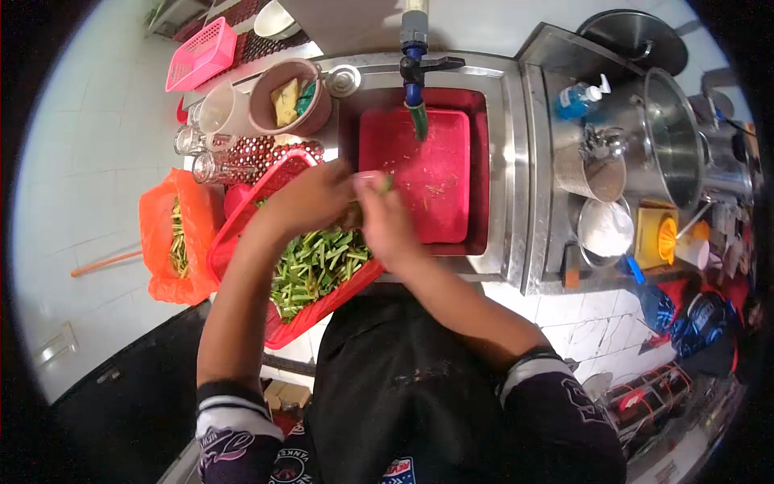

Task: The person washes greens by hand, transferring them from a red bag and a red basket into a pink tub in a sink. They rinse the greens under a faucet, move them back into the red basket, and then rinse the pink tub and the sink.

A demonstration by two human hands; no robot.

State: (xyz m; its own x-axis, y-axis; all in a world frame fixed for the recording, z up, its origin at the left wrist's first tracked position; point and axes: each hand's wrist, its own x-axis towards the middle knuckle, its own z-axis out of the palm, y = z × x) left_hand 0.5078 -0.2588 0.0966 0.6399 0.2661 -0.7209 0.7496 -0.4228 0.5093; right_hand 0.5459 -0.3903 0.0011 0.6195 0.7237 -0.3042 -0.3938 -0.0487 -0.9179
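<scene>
My left hand is closed over the far side of a red plastic basket. Whatever its fingers hold is hidden. Close beside it, my right hand pinches a short green stem, its fingers slightly blurred. Cut green vegetable stems and leaves fill the basket below both hands. A pink rectangular tub sits in the sink just beyond my right hand, with small bits scattered on its bottom.
A tap hangs over the sink. An orange bag with stems stands at left, near glass mugs and a bucket with sponges. On the right counter are a soap bottle, a large pot and a white-filled bowl.
</scene>
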